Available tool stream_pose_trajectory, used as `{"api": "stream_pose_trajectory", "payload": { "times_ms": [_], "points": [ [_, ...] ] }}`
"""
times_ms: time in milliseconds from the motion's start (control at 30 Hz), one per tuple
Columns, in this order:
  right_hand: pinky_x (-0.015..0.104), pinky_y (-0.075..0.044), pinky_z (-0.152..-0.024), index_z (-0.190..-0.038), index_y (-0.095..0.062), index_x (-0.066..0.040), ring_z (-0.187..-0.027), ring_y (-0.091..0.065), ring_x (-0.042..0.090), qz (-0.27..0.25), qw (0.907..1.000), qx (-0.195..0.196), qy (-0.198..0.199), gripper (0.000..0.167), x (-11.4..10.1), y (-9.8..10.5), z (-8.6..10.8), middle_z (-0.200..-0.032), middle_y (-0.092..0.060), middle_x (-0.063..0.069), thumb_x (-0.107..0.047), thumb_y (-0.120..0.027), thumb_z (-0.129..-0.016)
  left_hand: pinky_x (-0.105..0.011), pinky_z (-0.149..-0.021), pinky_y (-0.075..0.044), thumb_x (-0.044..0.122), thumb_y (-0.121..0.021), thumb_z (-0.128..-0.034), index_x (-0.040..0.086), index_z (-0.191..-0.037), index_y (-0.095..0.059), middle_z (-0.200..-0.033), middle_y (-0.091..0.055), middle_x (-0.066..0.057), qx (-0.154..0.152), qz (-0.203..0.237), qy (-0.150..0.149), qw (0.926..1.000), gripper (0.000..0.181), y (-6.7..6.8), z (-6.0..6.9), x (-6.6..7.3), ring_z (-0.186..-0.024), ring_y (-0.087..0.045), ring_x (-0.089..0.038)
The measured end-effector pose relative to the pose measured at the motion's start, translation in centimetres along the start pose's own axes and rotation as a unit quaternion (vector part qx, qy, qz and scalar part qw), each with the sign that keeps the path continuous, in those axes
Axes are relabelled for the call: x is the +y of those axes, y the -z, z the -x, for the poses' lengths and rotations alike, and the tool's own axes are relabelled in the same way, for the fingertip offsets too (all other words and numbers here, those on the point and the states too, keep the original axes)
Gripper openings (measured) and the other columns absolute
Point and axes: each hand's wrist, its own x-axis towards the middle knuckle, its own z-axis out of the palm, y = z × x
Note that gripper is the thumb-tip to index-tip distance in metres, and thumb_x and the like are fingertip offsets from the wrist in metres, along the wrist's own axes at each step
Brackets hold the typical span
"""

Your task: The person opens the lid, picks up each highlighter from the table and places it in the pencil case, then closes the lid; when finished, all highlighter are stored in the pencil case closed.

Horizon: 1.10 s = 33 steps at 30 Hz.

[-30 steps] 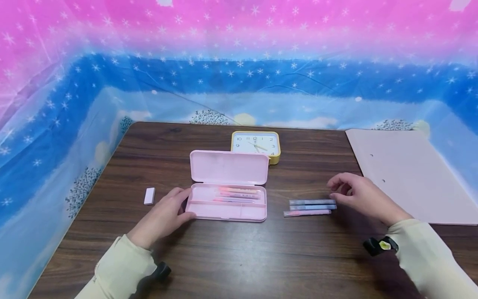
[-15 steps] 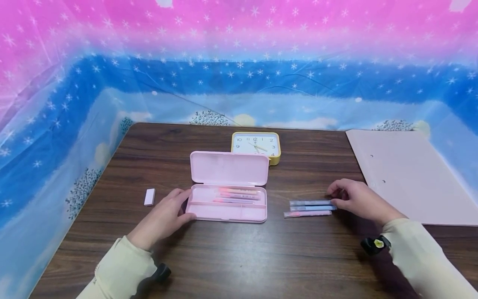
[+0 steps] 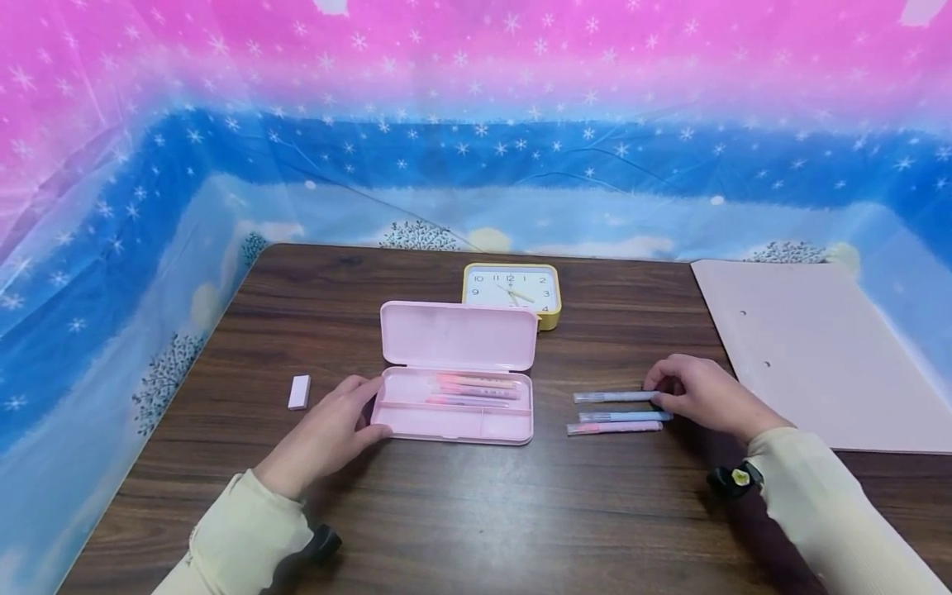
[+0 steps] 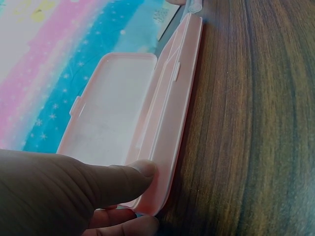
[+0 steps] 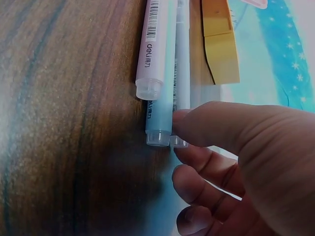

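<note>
Where the brown wood-grained tabletop (image 3: 476, 529) meets the far side of the room, a hanging cloth (image 3: 476, 140) runs along its far edge and round its left side, pink above and blue below, scattered with white snowflakes and with bushes printed low down. A soft patch of light shines on the wood towards the near edge. The pink pencil case (image 3: 427, 423) sits about the middle of the tabletop, lid raised towards the far edge, with a few pale pens (image 3: 476, 388) in its long rear compartment. A yellow-framed clock (image 3: 513, 289) is partly hidden behind the lid, nearer the far edge, and a white block (image 3: 298, 392) lies between the case and the left edge. By the far right corner lies a large pale pink folder-like sheet (image 3: 833, 355).

The hands are well apart. The left hand (image 3: 323, 434) grips the case's left end, thumb on its near corner. The right hand (image 3: 706, 395) pinches the end of a grey pen (image 3: 610, 397); a blue pen (image 3: 621, 417) and a pink pen (image 3: 613, 428) lie beside it, closer to the near edge.
</note>
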Motion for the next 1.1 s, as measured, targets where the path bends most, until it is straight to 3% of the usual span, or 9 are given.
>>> {"api": "stream_pose_trajectory", "payload": {
  "times_ms": [300,567,833,1100],
  "points": [
    [0.025,-0.046,-0.063,-0.092,-0.069,-0.016,-0.072,-0.054,0.009,-0.008,0.9997,0.019,-0.015,0.009,0.0,0.3,0.2,-0.083,-0.062,-0.004,-0.01,-0.072,-0.087,-0.033,-0.071,-0.049,0.019,-0.076,-0.0863,-0.003,-0.136,-0.054,-0.115,-0.06,-0.016,0.018,-0.003,-0.019,0.9997,0.058,-0.1,0.1,-0.1,-0.08,-0.054,-0.017],
    [0.025,-0.047,-0.064,-0.093,-0.068,-0.016,-0.074,-0.054,0.01,-0.01,0.9988,0.047,0.002,0.01,-1.2,1.2,0.6,-0.085,-0.062,-0.004,-0.009,-0.071,-0.088,-0.036,-0.073,-0.05,0.019,-0.076,-0.0862,-0.003,-0.136,-0.053,-0.116,-0.06,-0.016,0.017,-0.006,-0.018,0.9997,0.059,0.0,0.1,0.0,-0.082,-0.055,-0.019],
    [0.024,-0.047,-0.063,-0.094,-0.068,-0.019,-0.073,-0.054,0.009,-0.015,0.9963,0.079,0.031,0.012,-3.9,2.5,0.2,-0.089,-0.063,-0.006,-0.008,-0.068,-0.09,-0.036,-0.074,-0.05,0.019,-0.077,-0.0855,-0.004,-0.136,-0.053,-0.116,-0.06,-0.017,0.02,-0.005,-0.022,0.9995,0.06,-0.1,0.2,0.0,-0.082,-0.055,-0.019],
    [0.025,-0.045,-0.064,-0.096,-0.068,-0.019,-0.074,-0.053,0.012,-0.036,0.9966,0.061,0.043,0.01,-7.8,2.5,-1.8,-0.089,-0.062,-0.005,-0.011,-0.069,-0.091,-0.036,-0.075,-0.051,0.021,-0.077,-0.086,-0.004,-0.138,-0.051,-0.118,-0.059,-0.017,0.009,-0.004,-0.014,0.9999,0.063,-0.1,0.1,0.0,-0.084,-0.056,-0.019]
  ]
}}
